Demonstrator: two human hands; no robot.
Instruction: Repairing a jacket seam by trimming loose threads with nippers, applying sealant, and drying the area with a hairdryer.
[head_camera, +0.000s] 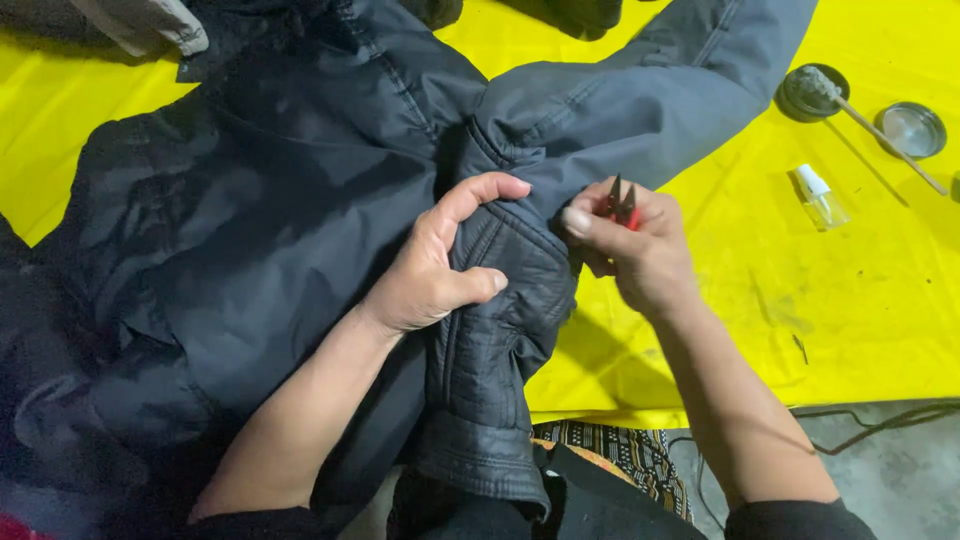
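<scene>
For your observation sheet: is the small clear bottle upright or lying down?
Lying down: the small clear bottle rests on its side on the yellow sheet.

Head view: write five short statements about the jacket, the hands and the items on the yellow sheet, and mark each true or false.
1. The left hand pinches a fold of the dark jacket. True.
2. The right hand is empty. False: it holds small red-handled snips.
3. The jacket lies on a yellow sheet. True.
4. The small clear bottle lies on the jacket. False: it lies on the sheet, apart from it.
5. Both round tins sit left of the jacket. False: they sit to its right.
</scene>
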